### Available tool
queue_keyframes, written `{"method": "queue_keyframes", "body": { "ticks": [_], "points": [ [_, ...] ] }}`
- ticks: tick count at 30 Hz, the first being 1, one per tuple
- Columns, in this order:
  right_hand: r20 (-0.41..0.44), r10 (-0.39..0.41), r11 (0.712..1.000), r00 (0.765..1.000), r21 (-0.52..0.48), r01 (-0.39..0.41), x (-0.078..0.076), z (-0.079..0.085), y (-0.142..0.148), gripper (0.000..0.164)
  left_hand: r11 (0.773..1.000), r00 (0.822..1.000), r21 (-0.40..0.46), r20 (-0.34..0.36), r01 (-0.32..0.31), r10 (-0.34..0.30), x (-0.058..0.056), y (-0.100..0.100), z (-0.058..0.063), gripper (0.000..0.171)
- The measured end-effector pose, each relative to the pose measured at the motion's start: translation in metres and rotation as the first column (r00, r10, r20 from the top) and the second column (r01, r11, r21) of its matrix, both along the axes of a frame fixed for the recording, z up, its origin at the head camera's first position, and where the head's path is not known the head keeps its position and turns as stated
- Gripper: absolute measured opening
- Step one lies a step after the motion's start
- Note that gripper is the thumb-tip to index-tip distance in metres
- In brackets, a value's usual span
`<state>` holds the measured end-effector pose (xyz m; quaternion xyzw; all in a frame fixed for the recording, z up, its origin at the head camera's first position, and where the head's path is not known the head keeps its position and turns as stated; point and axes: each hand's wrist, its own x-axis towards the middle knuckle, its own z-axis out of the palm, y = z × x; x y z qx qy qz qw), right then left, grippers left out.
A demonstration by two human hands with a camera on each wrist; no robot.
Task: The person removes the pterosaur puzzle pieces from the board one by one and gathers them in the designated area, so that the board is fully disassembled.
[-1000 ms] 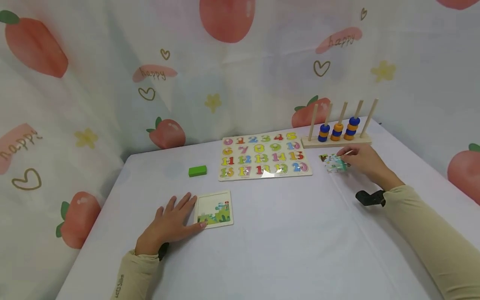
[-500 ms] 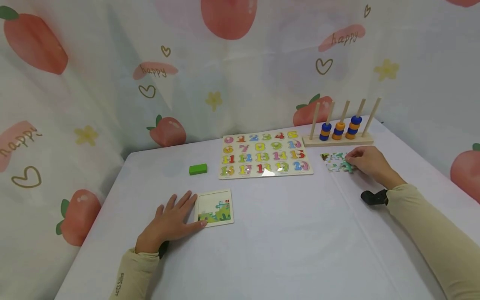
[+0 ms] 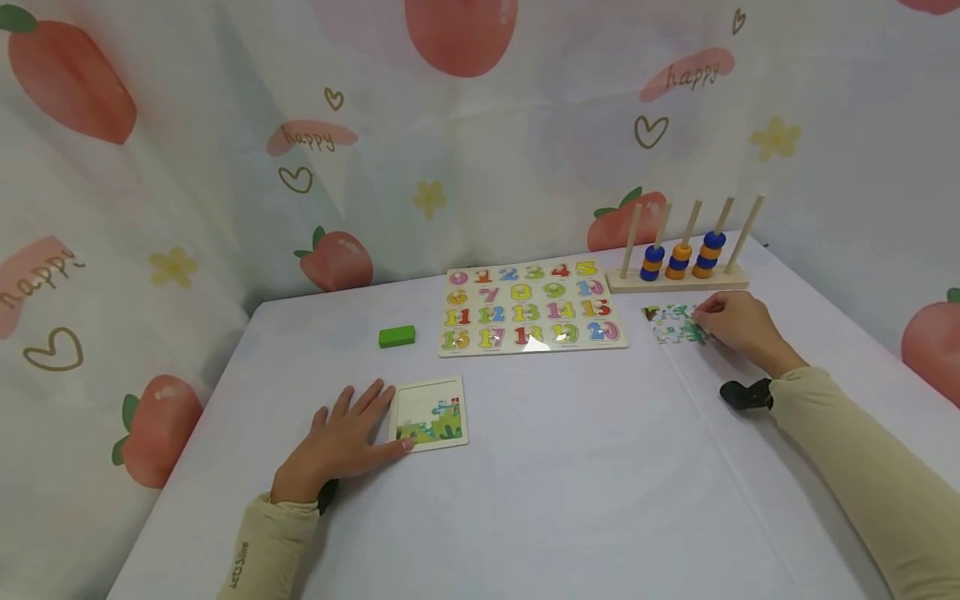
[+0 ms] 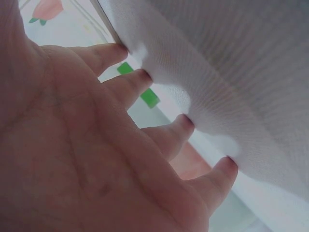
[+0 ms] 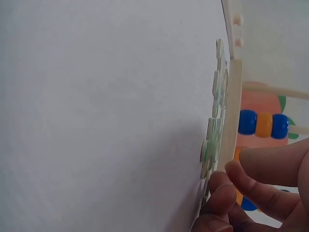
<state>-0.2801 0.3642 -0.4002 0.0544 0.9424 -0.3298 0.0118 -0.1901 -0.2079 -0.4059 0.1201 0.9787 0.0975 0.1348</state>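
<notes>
On the table's left side my left hand (image 3: 337, 446) lies with fingers spread, thumb on the lower left corner and fingertips at the left edge of a small puzzle board (image 3: 408, 408). Puzzle pieces fill the board's lower and right part; its upper left shows bare. In the left wrist view the palm and fingers (image 4: 166, 137) are spread out. Far right, my right hand (image 3: 742, 327) pinches at the right edge of a group of loose jigsaw pieces (image 3: 667, 325). The right wrist view shows its curled fingers (image 5: 224, 195) beside the flat pieces (image 5: 212, 137); the gripped spot is partly hidden.
A number puzzle board (image 3: 532, 312) lies at the back middle. Behind the loose pieces stands a wooden bead stacker (image 3: 678, 282) with blue and orange rings on pegs. A green block (image 3: 397, 337) sits back left. A fruit-print curtain (image 3: 480, 150) hangs behind the table.
My right hand has shifted slightly right at the loose pieces, uncovering more of them, and is almost still over the last half second. The left hand stays on the puzzle board.
</notes>
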Motion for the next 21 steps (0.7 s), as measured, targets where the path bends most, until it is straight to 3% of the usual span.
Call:
{"method": "queue_keyframes", "body": {
  "ticks": [6,11,21],
  "points": [
    [0.003,-0.005,1.0,1.0,-0.01,0.005,0.001,0.003,-0.003,0.034,1.0,1.0,-0.007,-0.006,0.003,-0.003,0.0,0.0,0.0,0.096],
    [-0.052,0.02,1.0,0.998,-0.016,-0.021,0.001,0.008,-0.012,0.032,1.0,1.0,-0.007,-0.004,0.0,0.0,0.0,0.001,0.001,0.097],
    [0.006,0.105,0.978,0.994,-0.18,-0.103,0.006,0.021,-0.057,0.039,1.0,1.0,-0.018,0.019,-0.02,0.021,-0.001,0.001,0.0,0.1]
  ]
}}
